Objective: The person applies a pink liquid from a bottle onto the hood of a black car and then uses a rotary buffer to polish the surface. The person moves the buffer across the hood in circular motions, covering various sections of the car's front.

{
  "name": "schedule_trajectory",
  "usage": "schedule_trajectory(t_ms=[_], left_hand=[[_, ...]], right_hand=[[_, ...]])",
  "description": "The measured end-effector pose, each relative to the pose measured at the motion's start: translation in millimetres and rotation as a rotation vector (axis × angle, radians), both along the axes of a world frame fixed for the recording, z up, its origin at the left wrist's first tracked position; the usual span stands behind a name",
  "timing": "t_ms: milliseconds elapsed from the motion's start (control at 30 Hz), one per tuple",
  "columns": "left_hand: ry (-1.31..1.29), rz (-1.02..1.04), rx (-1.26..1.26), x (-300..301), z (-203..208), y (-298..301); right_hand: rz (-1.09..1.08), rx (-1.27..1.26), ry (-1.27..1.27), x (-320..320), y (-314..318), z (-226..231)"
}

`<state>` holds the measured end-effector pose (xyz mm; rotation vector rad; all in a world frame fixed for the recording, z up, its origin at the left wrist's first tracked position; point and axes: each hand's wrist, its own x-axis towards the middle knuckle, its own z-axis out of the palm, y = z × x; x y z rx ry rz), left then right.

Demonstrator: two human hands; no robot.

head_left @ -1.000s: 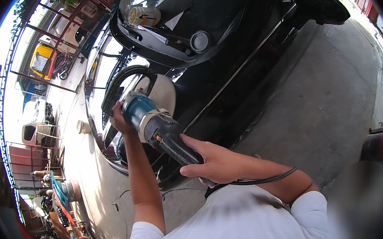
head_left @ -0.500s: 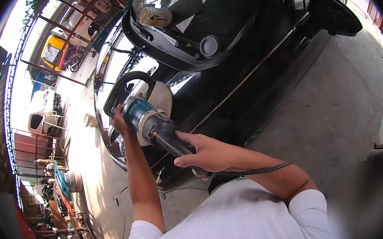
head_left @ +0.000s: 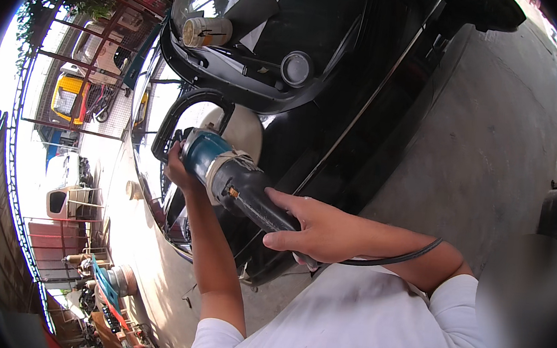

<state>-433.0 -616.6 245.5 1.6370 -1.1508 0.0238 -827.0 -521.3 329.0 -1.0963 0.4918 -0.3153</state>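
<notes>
A teal and black electric polisher [head_left: 209, 158] with a black loop handle [head_left: 159, 137] lies across the shiny hood of a black car [head_left: 289, 135]. My right hand [head_left: 318, 230] wraps its black rear grip, thumb along the near side. At the tool's front end, my left hand [head_left: 179, 170] is closed round the housing beside the loop handle; its fingertips are partly hidden behind the tool. The pale round polishing pad [head_left: 245, 137] shows beyond the housing, over the hood; the housing hides the rest of it. A black cord [head_left: 405, 254] trails from the rear grip beneath my right forearm.
By the windshield stand a yellowish jar [head_left: 207, 31] and a round grey-rimmed cup [head_left: 297, 68], with a dark sheet [head_left: 254, 12] on the glass. The side mirror [head_left: 485, 9] juts out at the far right. Vehicle parts and a red metal frame line the left.
The polisher and both hands have shifted slightly to the right over the hood, both still gripping it. My view has moved a little, so the car sits further left.
</notes>
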Motion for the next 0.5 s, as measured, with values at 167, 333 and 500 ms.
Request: schedule_trajectory(t_ms=[167,333,500], left_hand=[[0.551,-0.141,-0.076,-34.0,14.3,-60.7],[0.507,-0.015,0.002,23.9,16.3,-28.7],[0.489,0.198,0.055,51.9,17.1,41.3]], right_hand=[[-0.137,-0.010,-0.033,-3.0,-1.2,-15.1],[-0.068,0.059,-0.166,17.0,-4.4,-27.1],[0.087,0.081,-0.211,48.5,-8.1,-53.4]])
